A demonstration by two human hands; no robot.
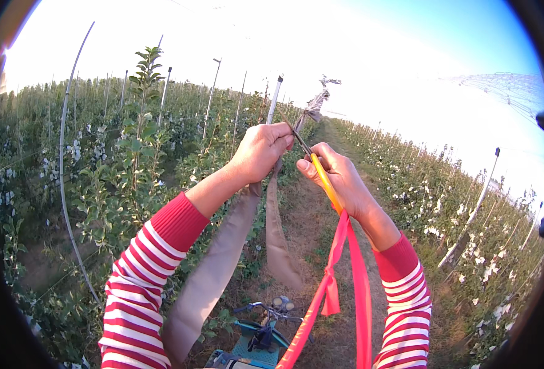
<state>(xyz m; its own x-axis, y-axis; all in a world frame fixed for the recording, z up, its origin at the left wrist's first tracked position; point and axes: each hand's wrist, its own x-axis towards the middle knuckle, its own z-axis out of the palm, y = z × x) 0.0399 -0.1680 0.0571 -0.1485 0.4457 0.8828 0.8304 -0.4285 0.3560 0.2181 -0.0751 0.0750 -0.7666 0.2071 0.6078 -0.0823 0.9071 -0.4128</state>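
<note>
L hand (266,147): 1 no., closed fist, thumb and fingers curled tight, has hold of long grey-beige cloth strip (213,270); strip located mid-view, 1 broad tail hanging L of fist, past L forearm to lower edge, 1 shorter tail (279,240) hanging just R of it, free end over the path. Crumpled grey cloth wad (315,107): above the fists, against sky; whether same pc. as strip, can't tell. R hand (341,178): 1 no., fingers wrapped approx. fully round slim tool w/ yellow-orange handle and dark metal blades (326,182), thumb along near side; tool tilted, blades up-L close by L fist; blade gap can't tell. Bright pink-red flat ribbon (321,289): looped at handle's lower end, knotted partway, 2 lengths running to lower edge. Striped red-and-white knit sleeves (139,289) w/ plain red cuffs: 2 nos., 1 per arm. Teal vehicle w/ dark handlebars and round front fittings (259,344): bottom ctr., partly cut off. Brown dirt-and-grass path (358,240): ctr., betw. rows of leafy green trees (136,147) w/ white bits, approx. both sides; pale thin poles (63,160) among same.
</note>
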